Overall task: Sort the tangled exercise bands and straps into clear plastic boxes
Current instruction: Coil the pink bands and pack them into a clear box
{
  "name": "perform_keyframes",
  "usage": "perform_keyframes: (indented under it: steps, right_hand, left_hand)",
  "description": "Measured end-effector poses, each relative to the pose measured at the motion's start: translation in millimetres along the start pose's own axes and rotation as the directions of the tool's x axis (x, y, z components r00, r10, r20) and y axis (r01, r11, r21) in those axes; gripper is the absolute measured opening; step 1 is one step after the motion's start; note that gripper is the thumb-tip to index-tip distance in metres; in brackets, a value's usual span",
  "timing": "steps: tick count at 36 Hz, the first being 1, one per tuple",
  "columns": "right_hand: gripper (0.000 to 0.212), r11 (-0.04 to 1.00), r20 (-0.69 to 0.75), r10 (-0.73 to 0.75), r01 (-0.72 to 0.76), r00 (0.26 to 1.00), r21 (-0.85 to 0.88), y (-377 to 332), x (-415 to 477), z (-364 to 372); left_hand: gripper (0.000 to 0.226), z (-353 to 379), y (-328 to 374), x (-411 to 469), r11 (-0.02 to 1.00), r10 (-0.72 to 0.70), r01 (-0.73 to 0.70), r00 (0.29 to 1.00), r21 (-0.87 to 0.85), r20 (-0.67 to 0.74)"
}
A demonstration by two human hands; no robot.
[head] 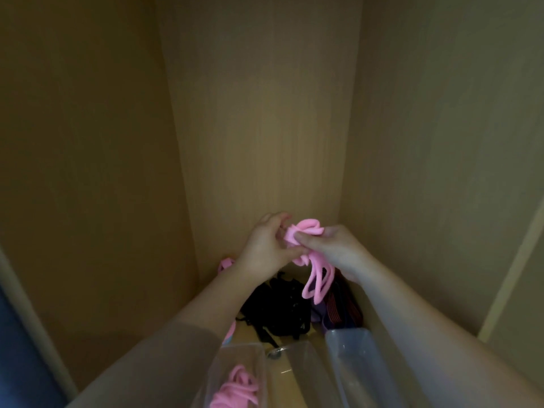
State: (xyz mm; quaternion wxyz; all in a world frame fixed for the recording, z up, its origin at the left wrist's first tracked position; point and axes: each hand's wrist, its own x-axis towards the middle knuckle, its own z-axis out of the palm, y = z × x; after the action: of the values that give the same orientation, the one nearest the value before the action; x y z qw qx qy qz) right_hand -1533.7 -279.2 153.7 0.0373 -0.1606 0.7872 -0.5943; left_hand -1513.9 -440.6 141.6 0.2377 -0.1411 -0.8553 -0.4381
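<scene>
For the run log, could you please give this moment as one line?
left hand: grips pink band | right hand: pinches pink band | black straps: piled below | left clear box: coiled pink bands inside

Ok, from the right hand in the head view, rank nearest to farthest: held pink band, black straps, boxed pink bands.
1. Held pink band: pinched in the right hand.
2. Black straps: below, to its left.
3. Boxed pink bands: bottom left.

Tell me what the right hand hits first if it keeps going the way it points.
Beyond the pink band it pinches, the right hand would probably meet the left hand, which grips the same bunch just opposite. Depth is unclear; it might pass toward the cabinet's back panel.
</scene>
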Motion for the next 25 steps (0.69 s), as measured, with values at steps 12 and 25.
perform_keyframes:
  steps: [12, 25]
  right_hand:
    - [0.051, 0.995, 0.173, 0.094, -0.101, 0.980, 0.027, -3, 0, -10]
    - [0.048, 0.987, -0.060, 0.161, -0.159, 0.985, 0.028, -3, -1, 2]
  left_hand:
    - [0.015, 4, -14, -2, 0.983, 0.022, -0.006, 0.996, -0.183, 0.090]
    - [0.016, 6, -21, 1, 0.933, 0.352, -0.358, 0.929, 0.041, 0.116]
